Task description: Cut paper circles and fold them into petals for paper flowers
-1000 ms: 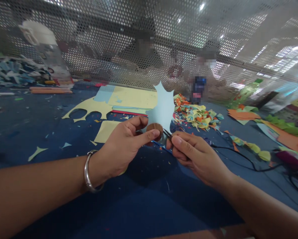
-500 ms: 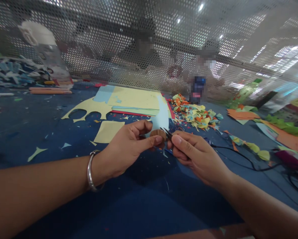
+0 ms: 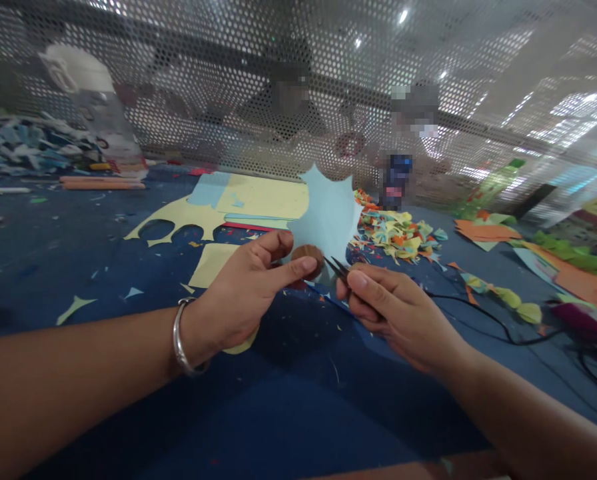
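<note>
Between the thumb and fingers of my left hand (image 3: 246, 287) is a brown round disc (image 3: 306, 260), held against a sheet of light blue paper (image 3: 326, 203). The paper stands tilted up behind the disc, and its edge is cut into scallops with sharp points. My right hand (image 3: 396, 310) grips small dark scissors (image 3: 337, 268). Their blades are slightly apart and point up and left, close to the disc and the paper's lower edge. The scissor handles are hidden in my fingers.
Behind my hands lie stacked yellow sheets (image 3: 268, 193) and a yellow sheet with round cutouts (image 3: 188, 217). A pile of folded paper pieces (image 3: 403, 233) lies right of them. A bottle (image 3: 103, 113) stands back left. A black cable (image 3: 483, 313) crosses the right side. A perforated screen (image 3: 203, 87) rises behind.
The light blue paper has swung up and turned, so its scalloped face now shows broadly. My left hand and the disc have shifted slightly left. The scissors stay nearly in place.
</note>
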Tool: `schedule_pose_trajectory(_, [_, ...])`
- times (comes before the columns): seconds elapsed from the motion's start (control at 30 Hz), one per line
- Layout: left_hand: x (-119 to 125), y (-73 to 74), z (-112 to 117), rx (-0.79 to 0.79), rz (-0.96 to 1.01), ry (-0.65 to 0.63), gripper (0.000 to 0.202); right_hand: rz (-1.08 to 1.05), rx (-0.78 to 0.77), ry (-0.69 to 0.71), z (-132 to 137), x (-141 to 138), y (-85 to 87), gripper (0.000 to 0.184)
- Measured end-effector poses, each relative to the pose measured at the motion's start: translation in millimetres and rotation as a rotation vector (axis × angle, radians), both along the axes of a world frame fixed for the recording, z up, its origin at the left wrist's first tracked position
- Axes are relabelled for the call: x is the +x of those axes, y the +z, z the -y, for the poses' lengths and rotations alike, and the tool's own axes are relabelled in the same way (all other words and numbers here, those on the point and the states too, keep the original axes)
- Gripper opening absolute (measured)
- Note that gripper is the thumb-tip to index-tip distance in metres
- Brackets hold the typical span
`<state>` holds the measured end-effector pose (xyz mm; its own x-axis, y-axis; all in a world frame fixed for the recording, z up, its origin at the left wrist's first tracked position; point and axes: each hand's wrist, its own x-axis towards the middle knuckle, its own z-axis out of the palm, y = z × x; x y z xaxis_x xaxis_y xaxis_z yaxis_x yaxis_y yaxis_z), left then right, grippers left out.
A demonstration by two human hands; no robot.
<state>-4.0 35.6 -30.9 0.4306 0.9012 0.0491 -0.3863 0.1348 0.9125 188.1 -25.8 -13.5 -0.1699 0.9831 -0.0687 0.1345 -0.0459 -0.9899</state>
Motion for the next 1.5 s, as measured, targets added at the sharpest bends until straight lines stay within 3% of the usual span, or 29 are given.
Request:
schedule_pose_trajectory(0.17, [0.4,4.1,0.0,0.055,-0.05,0.115,0.03,0.01,-0.02,0.011,0.3,-1.0,-0.9,0.042])
schedule_pose_trajectory(0.47, [0.1,3.1,1.7,0.106,-0.09,0.168,0.031,0.025,-0.022,-0.012,-1.1,-1.2,-2.0,0.043])
schedule_pose_trajectory(0.63, [-1.2,0.3,3.0,0.116,-0.079,0.113,0.03,0.026,-0.024,-0.021,-1.7,-1.8,-2.3,0.043])
schedule_pose_trajectory(0.93, [0.2,-2.4,5.8,0.088,-0.096,-0.133,0.02,0.045,-0.008,-0.04,-1.2,-1.7,-2.7,0.046])
schedule_pose_trajectory(1.5, [0.5,-1.8,7.3,0.041,-0.096,-0.126,0.02,0.124,0.054,-0.059,-0.5,-2.3,-3.1,0.046])
